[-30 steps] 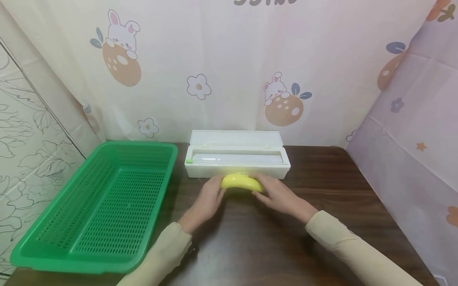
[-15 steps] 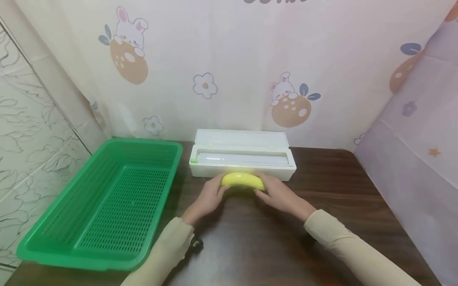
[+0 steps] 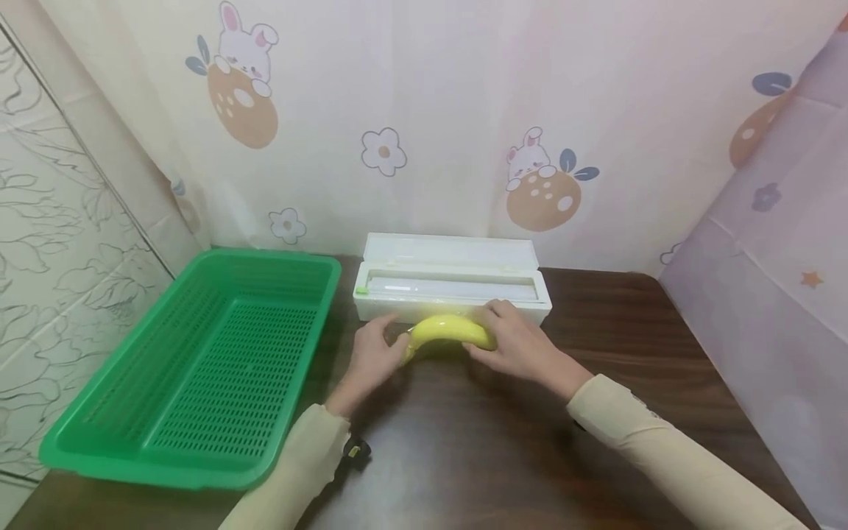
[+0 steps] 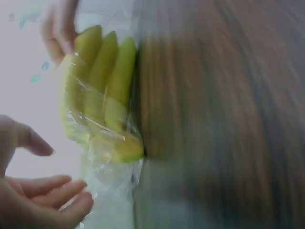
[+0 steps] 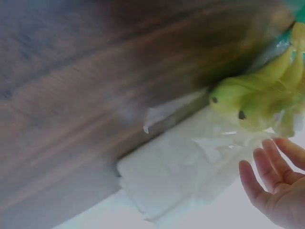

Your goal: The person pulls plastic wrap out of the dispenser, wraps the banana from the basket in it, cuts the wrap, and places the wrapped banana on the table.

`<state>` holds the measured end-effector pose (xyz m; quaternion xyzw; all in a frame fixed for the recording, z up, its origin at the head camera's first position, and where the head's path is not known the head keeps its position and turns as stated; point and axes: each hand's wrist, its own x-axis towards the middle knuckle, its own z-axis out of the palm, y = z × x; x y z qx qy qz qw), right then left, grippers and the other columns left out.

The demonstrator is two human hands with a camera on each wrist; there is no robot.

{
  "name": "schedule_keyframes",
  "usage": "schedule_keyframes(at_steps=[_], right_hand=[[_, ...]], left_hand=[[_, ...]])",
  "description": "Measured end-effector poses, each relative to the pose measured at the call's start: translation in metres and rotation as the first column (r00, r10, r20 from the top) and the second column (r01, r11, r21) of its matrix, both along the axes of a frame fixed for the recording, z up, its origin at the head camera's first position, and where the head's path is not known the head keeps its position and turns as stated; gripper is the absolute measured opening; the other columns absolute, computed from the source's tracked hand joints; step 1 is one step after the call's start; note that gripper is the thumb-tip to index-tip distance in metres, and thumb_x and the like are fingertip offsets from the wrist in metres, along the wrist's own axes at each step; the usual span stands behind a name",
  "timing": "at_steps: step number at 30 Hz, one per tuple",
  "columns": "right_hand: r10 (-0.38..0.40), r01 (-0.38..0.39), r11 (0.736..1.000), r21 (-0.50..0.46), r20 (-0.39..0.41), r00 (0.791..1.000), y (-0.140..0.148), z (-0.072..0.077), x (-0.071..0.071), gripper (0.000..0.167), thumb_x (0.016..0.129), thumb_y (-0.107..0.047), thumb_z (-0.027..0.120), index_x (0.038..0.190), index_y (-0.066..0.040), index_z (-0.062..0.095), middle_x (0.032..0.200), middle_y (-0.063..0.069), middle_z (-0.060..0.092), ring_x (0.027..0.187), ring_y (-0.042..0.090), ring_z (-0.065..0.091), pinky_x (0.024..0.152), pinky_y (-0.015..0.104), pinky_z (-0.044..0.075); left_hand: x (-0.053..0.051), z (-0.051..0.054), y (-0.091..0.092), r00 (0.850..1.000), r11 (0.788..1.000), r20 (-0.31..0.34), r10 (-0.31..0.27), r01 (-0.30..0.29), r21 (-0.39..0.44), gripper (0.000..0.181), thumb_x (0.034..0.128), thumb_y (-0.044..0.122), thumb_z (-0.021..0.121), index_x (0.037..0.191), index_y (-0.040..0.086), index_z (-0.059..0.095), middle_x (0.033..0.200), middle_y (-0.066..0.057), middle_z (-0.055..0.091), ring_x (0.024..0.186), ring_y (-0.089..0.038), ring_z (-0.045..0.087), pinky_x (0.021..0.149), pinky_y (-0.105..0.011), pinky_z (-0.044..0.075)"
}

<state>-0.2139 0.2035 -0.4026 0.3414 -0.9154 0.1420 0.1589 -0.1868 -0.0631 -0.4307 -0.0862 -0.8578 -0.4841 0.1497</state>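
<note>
Head view: just below centre, the wrapped banana bunch (image 3: 452, 327) arches, long axis running left to right, stem end leftward. The left-hand grip (image 3: 372, 355) is spread loose beside the stem; the right-hand grip (image 3: 520, 342), fingers straightened, meets the tips.

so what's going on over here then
A person has both hands at a bunch of bananas with clear film over it. The left hand is open by the stem end, and the right hand is at the tips. Right behind the bananas sits a white box, its lid up and a roll inside. A green basket stands to the left on the table.
</note>
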Motion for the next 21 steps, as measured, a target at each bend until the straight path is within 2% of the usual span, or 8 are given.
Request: schedule_keyframes(at_steps=[2, 4, 7, 10, 13, 17, 21], right_hand=[[0.01, -0.01, 1.0, 0.01, -0.017, 1.0, -0.003, 0.005, -0.002, 0.048, 0.087, -0.032, 0.082, 0.122, -0.002, 0.071, 0.107, 0.012, 0.067, 0.092, 0.028, 0.062, 0.073, 0.041, 0.055], [0.023, -0.022, 1.0, 0.017, -0.033, 0.999, -0.007, 0.01, -0.005, 0.049, 0.088, -0.034, 0.081, 0.123, -0.001, 0.071, 0.111, 0.014, 0.069, 0.097, 0.032, 0.066, 0.077, 0.046, 0.058], [0.055, -0.053, 0.998, 0.025, -0.049, 0.997, -0.015, 0.017, -0.011, 0.049, 0.09, -0.035, 0.08, 0.123, 0.0, 0.071, 0.113, 0.016, 0.072, 0.101, 0.035, 0.069, 0.08, 0.051, 0.059], [0.092, -0.09, 0.996, 0.029, -0.065, 0.994, -0.025, 0.024, -0.017, 0.047, 0.092, -0.034, 0.079, 0.124, -0.001, 0.071, 0.112, 0.016, 0.072, 0.098, 0.034, 0.07, 0.079, 0.05, 0.059], [0.136, -0.133, 0.99, 0.039, -0.068, 0.988, -0.036, 0.033, -0.024, 0.044, 0.094, -0.032, 0.078, 0.124, -0.001, 0.071, 0.115, 0.015, 0.073, 0.101, 0.034, 0.07, 0.085, 0.05, 0.06], [0.181, -0.177, 0.981, 0.084, -0.032, 0.983, -0.056, 0.046, -0.034, 0.039, 0.099, -0.031, 0.073, 0.125, -0.002, 0.072, 0.119, 0.015, 0.074, 0.106, 0.035, 0.071, 0.089, 0.052, 0.06], [0.232, -0.232, 0.966, 0.118, 0.009, 0.973, -0.077, 0.055, -0.046, 0.034, 0.102, -0.029, 0.069, 0.124, -0.003, 0.072, 0.116, 0.015, 0.074, 0.1, 0.033, 0.071, 0.088, 0.052, 0.06]], left_hand=[[0.001, 0.0, -0.001, 0.996, 0.996, -0.081, 0.044, -0.05, -0.076, 0.04, 0.0865, 0.009, 0.066, 0.119, -0.015, 0.069, 0.115, -0.031, 0.073, 0.108, -0.048, 0.068, 0.096, -0.059, 0.056], [0.001, -0.001, -0.003, 0.985, 0.983, -0.154, 0.077, -0.101, -0.154, 0.029, 0.0887, 0.008, 0.068, 0.109, -0.013, 0.07, 0.104, -0.027, 0.074, 0.101, -0.047, 0.068, 0.091, -0.057, 0.057], [0.002, -0.002, -0.007, 0.97, 0.955, -0.2, 0.137, -0.183, -0.235, 0.018, 0.0932, 0.01, 0.071, 0.097, -0.007, 0.068, 0.091, -0.022, 0.07, 0.09, -0.044, 0.066, 0.081, -0.055, 0.057], [0.002, -0.002, -0.011, 0.963, 0.93, -0.168, 0.209, -0.249, -0.271, 0.024, 0.0967, 0.015, 0.073, 0.1, -0.008, 0.067, 0.095, -0.025, 0.069, 0.092, -0.045, 0.066, 0.08, -0.054, 0.058], [0.0, -0.001, -0.016, 0.961, 0.915, -0.109, 0.255, -0.276, -0.295, 0.039, 0.0993, 0.021, 0.073, 0.116, -0.014, 0.065, 0.107, -0.031, 0.068, 0.1, -0.048, 0.066, 0.086, -0.057, 0.059], [-0.005, -0.001, -0.022, 0.962, 0.904, -0.061, 0.266, -0.27, -0.332, 0.051, 0.1021, 0.027, 0.07, 0.124, -0.017, 0.059, 0.108, -0.033, 0.067, 0.101, -0.049, 0.066, 0.086, -0.057, 0.059], [-0.012, -0.003, -0.027, 0.965, 0.912, -0.027, 0.262, -0.256, -0.319, 0.057, 0.1024, 0.03, 0.071, 0.129, -0.018, 0.054, 0.11, -0.035, 0.065, 0.103, -0.05, 0.067, 0.087, -0.058, 0.059]])
